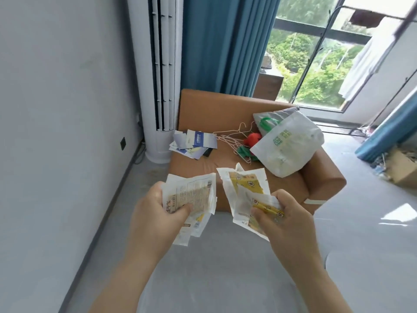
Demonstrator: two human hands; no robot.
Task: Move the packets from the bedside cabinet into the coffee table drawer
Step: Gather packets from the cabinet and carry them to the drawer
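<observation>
Though blurred, Chinese print on packets [191, 195]

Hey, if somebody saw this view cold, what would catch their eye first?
First, the two fistfuls of packets at centre: the left hand grips white printed packets, and the right hand grips yellow-patterned packets. Behind them stands a tan leather seat littered with a white plastic bag and blue leaflets, in front of a blue curtain.
</observation>
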